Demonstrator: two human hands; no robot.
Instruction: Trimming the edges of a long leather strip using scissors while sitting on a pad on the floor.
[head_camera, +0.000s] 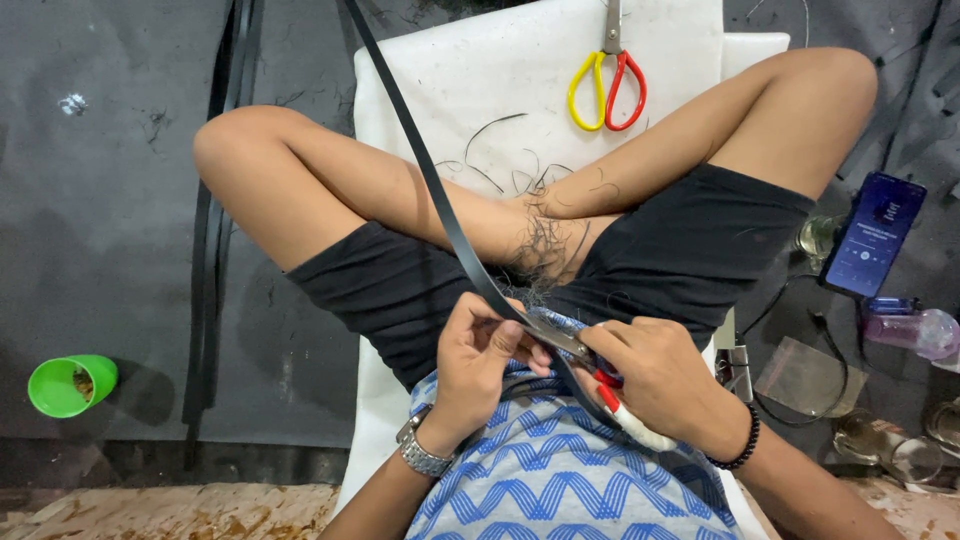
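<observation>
Head view: a long black strap (440, 200) runs from the top centre of the frame down across the white mat (520, 70) to lower centre, where the left hand (475, 355) pinches it and the right hand (655, 365), just right of it, closes on what seems a red-and-white-handled blade (625, 415) laid against it. Red-and-yellow scissors (607, 85) lie at top centre, well apart; a lit phone (875, 235) sits at right, a green cup (70, 385) at lower left.

Single head view; steeply downward; close over lap
</observation>
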